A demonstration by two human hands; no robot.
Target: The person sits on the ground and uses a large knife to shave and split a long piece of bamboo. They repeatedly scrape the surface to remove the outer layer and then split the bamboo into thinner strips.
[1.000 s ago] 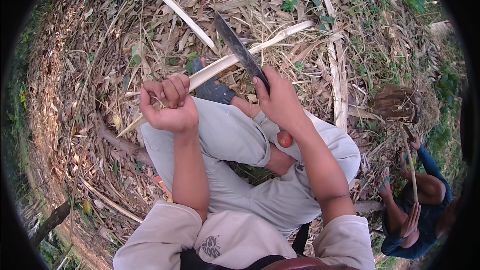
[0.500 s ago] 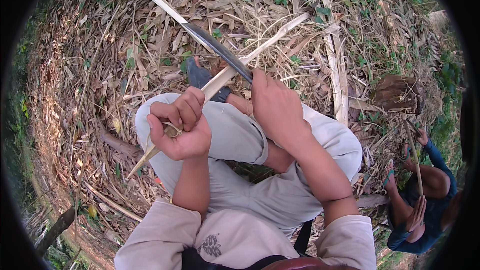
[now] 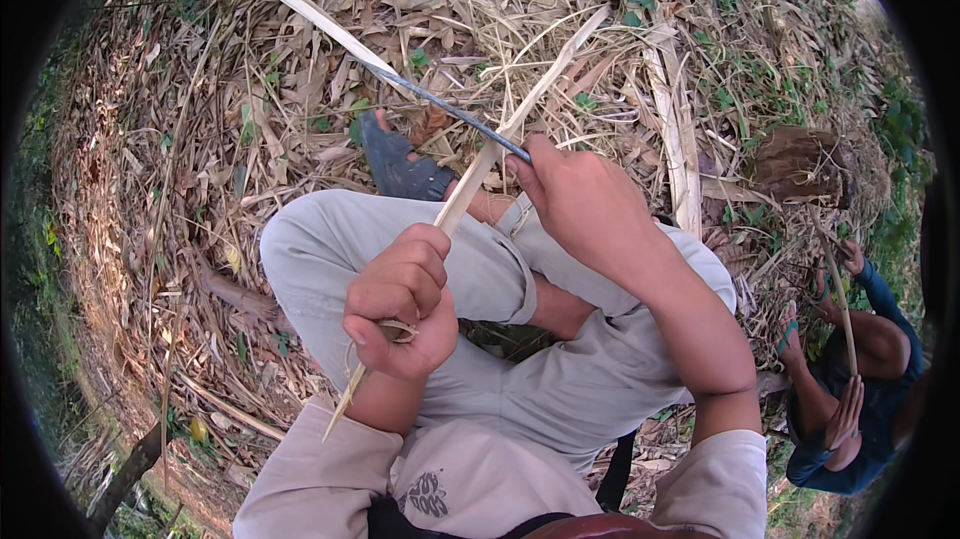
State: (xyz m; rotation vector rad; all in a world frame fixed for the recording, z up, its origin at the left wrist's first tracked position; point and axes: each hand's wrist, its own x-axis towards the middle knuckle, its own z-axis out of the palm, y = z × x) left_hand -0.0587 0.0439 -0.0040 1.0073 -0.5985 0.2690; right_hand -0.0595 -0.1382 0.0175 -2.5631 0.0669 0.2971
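My left hand (image 3: 403, 301) is closed in a fist round a long pale strip of split wood or bamboo (image 3: 470, 189). The strip slants up to the right past the hand, its thin pointed end hanging below the fist. A thin curl of shaving shows by the thumb. My right hand (image 3: 585, 194) grips a knife, whose handle is hidden in the fingers. Its dark blade (image 3: 450, 109), seen nearly edge-on, crosses the strip just beside that hand. Another pale strip (image 3: 300, 4) lines up with the blade's far end; I cannot tell whether they touch.
Dry leaves and shavings cover the ground. My crossed legs (image 3: 360, 249) and a dark sandal (image 3: 395, 164) lie beneath the hands. Long pale strips (image 3: 675, 129) and a cut stump (image 3: 800, 167) are at right. Another person (image 3: 860, 379) sits far right, holding a stick (image 3: 843, 304).
My left fist has moved down and right, turning the strip steeper. The right hand has shifted slightly right and down. The blade has rolled from showing its flat side to nearly edge-on.
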